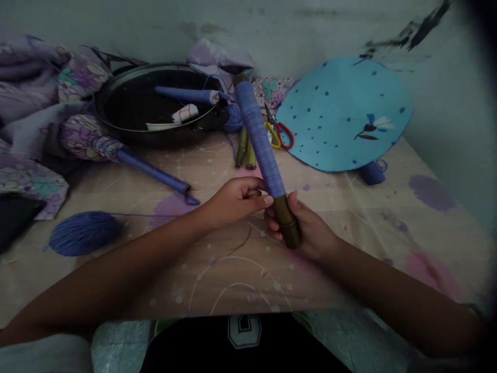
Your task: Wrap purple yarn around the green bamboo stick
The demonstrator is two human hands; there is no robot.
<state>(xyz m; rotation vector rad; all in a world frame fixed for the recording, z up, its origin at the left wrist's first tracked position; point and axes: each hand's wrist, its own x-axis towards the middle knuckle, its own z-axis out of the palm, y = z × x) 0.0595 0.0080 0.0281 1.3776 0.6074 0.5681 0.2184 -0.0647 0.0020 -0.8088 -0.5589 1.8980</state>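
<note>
A bamboo stick (261, 140) wrapped in blue-violet yarn slants up and away, its bare brown lower end nearest me. My right hand (305, 225) is closed round that bare end. At the lower edge of the wrapping, my left hand (248, 199) has its fingers curled, with thumb and fingers against the stick; whether a strand is pinched there is too small to tell. A ball of blue yarn (85, 233) lies at the left, and its strand runs right toward my left forearm.
Behind are a black pan (147, 135) holding a yarn-wrapped stick, red-and-yellow scissors (285, 135), short green stems (250, 155) and a round blue fan-like panel (341, 114). Floral cloth with another wrapped stick (153, 171) lies left. The patterned tabletop (349, 269) ends near my body.
</note>
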